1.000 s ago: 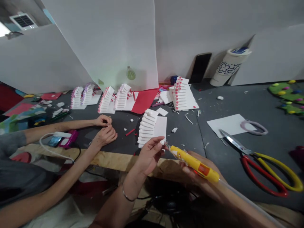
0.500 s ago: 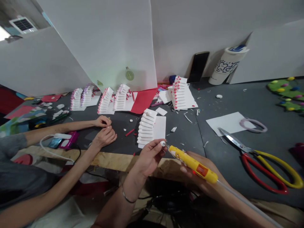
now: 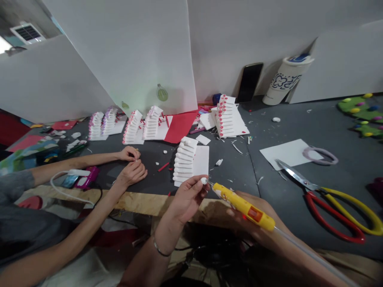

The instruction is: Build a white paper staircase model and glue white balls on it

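Observation:
My left hand (image 3: 188,195) pinches a small white piece (image 3: 204,180) between thumb and fingertips, above the table's near edge. My right hand (image 3: 254,213) is wrapped round a yellow hot glue gun (image 3: 239,202) with a red switch. A long translucent glue stick (image 3: 302,249) trails out of its back end. The gun's metal nozzle (image 3: 210,183) points at the white piece; whether they touch I cannot tell. Just beyond my left hand lies a white card (image 3: 202,159) carrying a fanned row of cotton swabs (image 3: 183,161).
At left are a co-worker's hands (image 3: 133,165), close together. Farther back stand pink-tipped swab rows (image 3: 226,117), a phone (image 3: 249,83) and a white tumbler (image 3: 285,81). Large scissors (image 3: 305,184) with red and yellow handles lie at right, on a white paper (image 3: 290,153). Scraps litter the dark table (image 3: 230,171).
Almost nothing differs. The white piece and the glue gun's nozzle sit marginally further left, and the whole view has shifted a little.

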Demonstrator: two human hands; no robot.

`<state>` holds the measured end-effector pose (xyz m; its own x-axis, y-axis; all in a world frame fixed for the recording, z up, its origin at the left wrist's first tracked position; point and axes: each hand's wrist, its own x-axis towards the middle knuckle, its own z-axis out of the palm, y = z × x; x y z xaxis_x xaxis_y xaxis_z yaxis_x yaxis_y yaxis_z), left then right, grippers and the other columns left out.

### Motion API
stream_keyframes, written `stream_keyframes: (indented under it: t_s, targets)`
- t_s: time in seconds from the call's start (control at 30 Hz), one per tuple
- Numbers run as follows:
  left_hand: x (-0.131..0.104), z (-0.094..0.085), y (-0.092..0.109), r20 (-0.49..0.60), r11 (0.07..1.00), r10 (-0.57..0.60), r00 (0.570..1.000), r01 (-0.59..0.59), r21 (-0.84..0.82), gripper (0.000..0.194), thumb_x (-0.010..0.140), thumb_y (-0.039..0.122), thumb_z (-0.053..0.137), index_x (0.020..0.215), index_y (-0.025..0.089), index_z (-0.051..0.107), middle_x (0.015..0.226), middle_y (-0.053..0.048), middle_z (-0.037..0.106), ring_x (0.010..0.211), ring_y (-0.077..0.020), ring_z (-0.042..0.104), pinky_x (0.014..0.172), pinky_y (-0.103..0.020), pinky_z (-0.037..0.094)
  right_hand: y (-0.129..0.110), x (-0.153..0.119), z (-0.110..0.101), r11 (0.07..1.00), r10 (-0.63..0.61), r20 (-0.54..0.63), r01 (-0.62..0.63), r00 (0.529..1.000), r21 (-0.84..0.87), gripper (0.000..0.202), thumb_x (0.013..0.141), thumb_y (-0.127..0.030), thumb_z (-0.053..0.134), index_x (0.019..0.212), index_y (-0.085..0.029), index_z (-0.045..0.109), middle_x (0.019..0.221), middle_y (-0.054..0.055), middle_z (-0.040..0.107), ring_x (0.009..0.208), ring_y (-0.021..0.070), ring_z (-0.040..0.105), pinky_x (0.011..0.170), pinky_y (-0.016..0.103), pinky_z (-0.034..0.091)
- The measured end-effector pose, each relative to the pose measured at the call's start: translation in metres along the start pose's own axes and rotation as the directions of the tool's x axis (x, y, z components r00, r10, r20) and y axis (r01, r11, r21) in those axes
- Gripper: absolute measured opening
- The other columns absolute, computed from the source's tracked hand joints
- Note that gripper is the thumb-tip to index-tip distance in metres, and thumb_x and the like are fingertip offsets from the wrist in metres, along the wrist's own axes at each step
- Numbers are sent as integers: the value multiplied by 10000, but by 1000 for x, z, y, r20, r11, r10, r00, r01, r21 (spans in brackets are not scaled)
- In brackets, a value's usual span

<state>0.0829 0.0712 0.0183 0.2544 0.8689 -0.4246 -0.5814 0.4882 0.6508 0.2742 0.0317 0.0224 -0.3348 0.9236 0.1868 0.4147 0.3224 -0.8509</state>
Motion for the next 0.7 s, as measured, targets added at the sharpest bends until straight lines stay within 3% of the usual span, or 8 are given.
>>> stream_keyframes:
  t_s: [0.33, 0.7]
  targets:
    - [1, 0, 0, 5, 1000, 6, 1000, -6, 2, 310, 572, 248, 896, 823, 137, 753, 747, -10, 676, 592, -54, 530, 567, -186, 397, 2, -1, 5, 1000, -19, -11, 19, 1000, -9, 347, 878, -389, 522, 583, -224, 445, 539, -19, 474, 463, 123, 451, 455, 264, 363]
    - [-1, -2, -1, 7, 1000, -12, 1000, 12, 12, 337, 558, 256, 904, 836, 135, 756, 743, -15, 678, 619, -61, 551, 579, -182, 401, -2, 1, 0, 999, -36, 8, 36, 999, -9, 321, 901, -376, 498, 623, -217, 468, 560, 0, 517, 485, 131, 484, 465, 259, 386]
